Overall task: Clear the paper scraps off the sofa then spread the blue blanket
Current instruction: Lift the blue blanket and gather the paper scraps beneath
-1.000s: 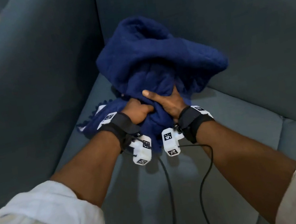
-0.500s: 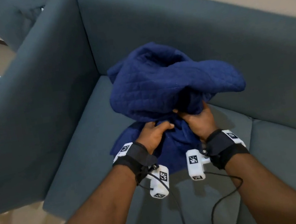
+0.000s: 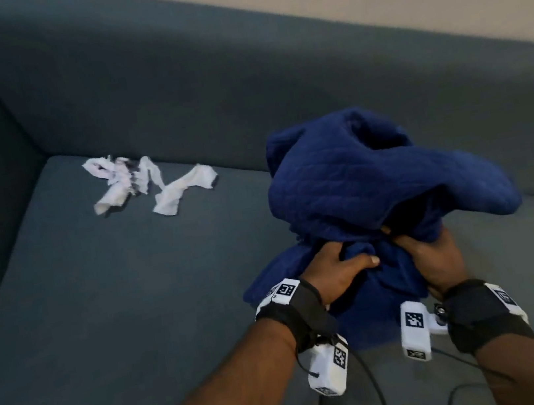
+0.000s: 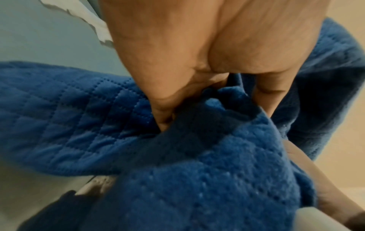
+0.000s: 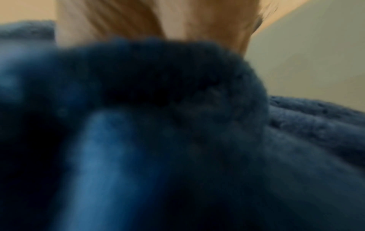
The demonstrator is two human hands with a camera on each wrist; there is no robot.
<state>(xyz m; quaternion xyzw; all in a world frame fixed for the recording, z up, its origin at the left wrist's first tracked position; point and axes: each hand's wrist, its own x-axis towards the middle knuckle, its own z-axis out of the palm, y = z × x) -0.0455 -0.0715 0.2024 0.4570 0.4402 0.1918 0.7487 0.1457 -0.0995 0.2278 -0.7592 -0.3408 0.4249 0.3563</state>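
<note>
both hands hold the blue blanket in one bunched mass over the right part of the sofa seat. the left hand has its fingers curled into a fold and its thumb laid across the front. the right hand seems to clutch the fabric just beside it; its wrist view is too blurred to show the fingers. the paper scraps lie well apart, near the back corner of the left cushion, not yet cleared.

best to park the bundle on the right cushion, kept gathered so no loose edge trails over the scraps, then free both hands for the paper.

the blanket is thick and limp: diamond-quilted stitching on one face, nubby fleece on the other. the scraps are thin, torn, curling white strips, some dark-printed, light enough to scatter.
</note>
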